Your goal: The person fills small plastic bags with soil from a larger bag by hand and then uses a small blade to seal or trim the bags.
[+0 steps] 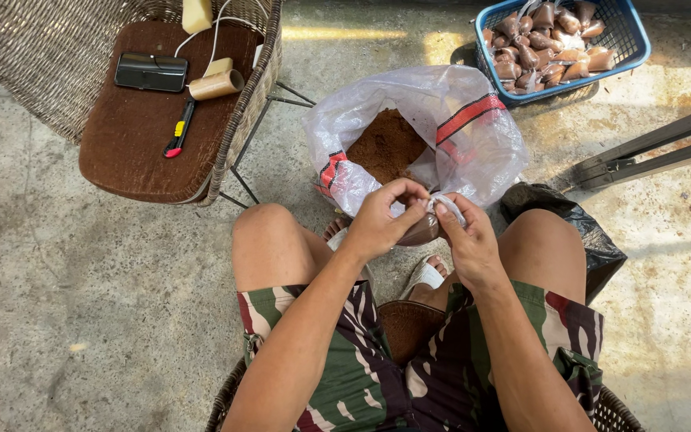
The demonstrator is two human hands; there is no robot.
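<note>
- Your left hand (379, 220) and right hand (464, 234) meet between your knees, both clenched on a small clear pouch (421, 230) packed with brown powder; your fingertips pinch its twisted plastic neck from either side.
- The pouch hangs in the air just above the mouth of the big clear sack (417, 140), which stands open on the concrete floor (81, 280) with the same brown powder inside.
- If your pinch on the neck slackens, the twist will likely unwind and the powder spill onto your sandals or the floor, not back into the sack.
- Pull too hard on the thin plastic and it could tear at the neck; I judge the film to be flimsy.
- The sack's rim sags loosely near your feet, so a knock from a knee could tip it over.
- The blue basket (561, 44) of finished pouches sits well apart, beyond the sack; a toss from here could miss or burst one.
- On the wicker chair (57, 56), the utility knife (179, 128) lies near the cushion's edge, by a tape roll (217, 84) and a black case (151, 72); a bump could drop it.
</note>
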